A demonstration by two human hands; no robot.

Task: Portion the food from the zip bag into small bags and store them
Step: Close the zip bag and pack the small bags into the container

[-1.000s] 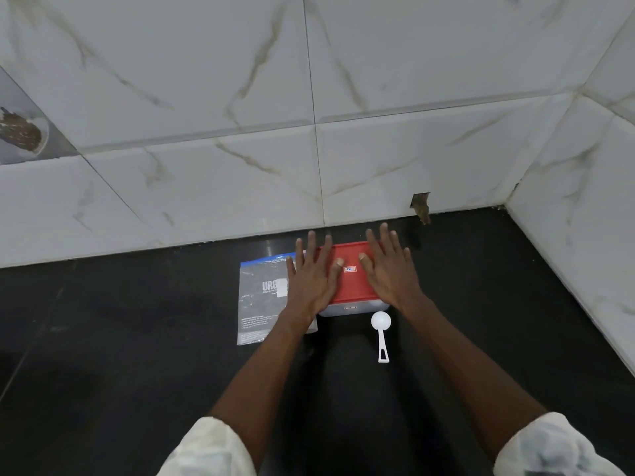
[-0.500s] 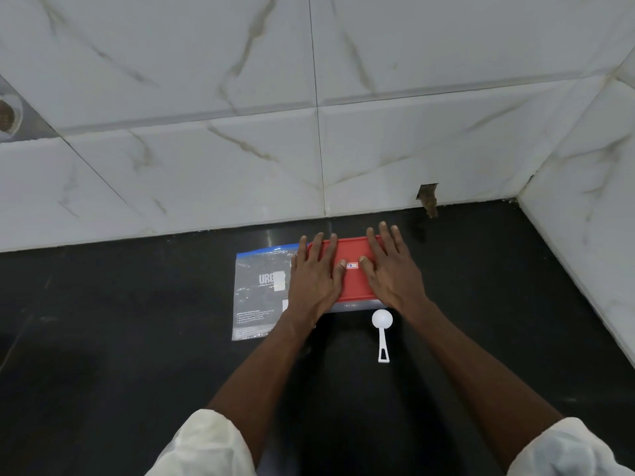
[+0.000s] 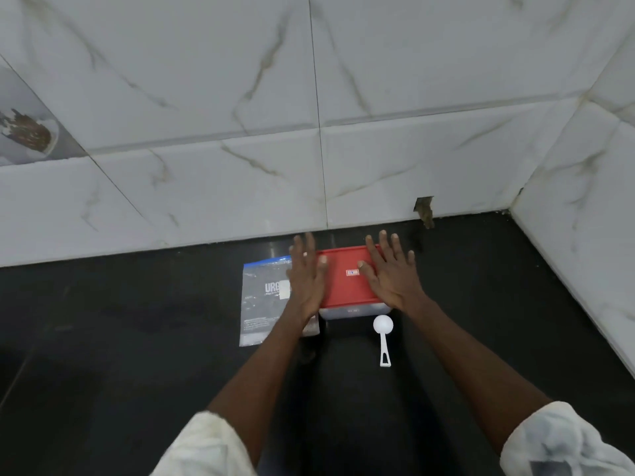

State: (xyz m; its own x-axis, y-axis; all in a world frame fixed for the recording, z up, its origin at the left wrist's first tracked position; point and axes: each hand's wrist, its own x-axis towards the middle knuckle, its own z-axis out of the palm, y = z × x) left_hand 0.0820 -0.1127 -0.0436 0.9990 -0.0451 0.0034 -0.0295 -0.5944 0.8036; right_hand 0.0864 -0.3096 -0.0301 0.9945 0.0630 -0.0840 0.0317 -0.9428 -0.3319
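A: Status on the hands?
B: Both flat, fingers straight, nothing gripped. Right hand (image 3: 391, 278) is spread palm-down on the right half of the red lid (image 3: 345, 286). Left hand (image 3: 307, 276) is motion-blurred over the lid's left edge; can't tell if it touches.
A: Zip bag?
B: Zip bag (image 3: 263, 304) lies flat on the black counter (image 3: 137, 338), centre of frame, just left of the lidded container (image 3: 347, 311). Blue strip on the top edge, white print on its face. Its right side is hidden under the left hand and forearm, so I can't tell if it touches the container.
A: Anything else?
B: White scoop (image 3: 383, 327) just below the container, bowl towards it, handle pointing to the bottom of the frame. Marble-tile wall (image 3: 206, 97) across the top and right, with a small broken notch (image 3: 425, 209) at its base, upper right of the container.
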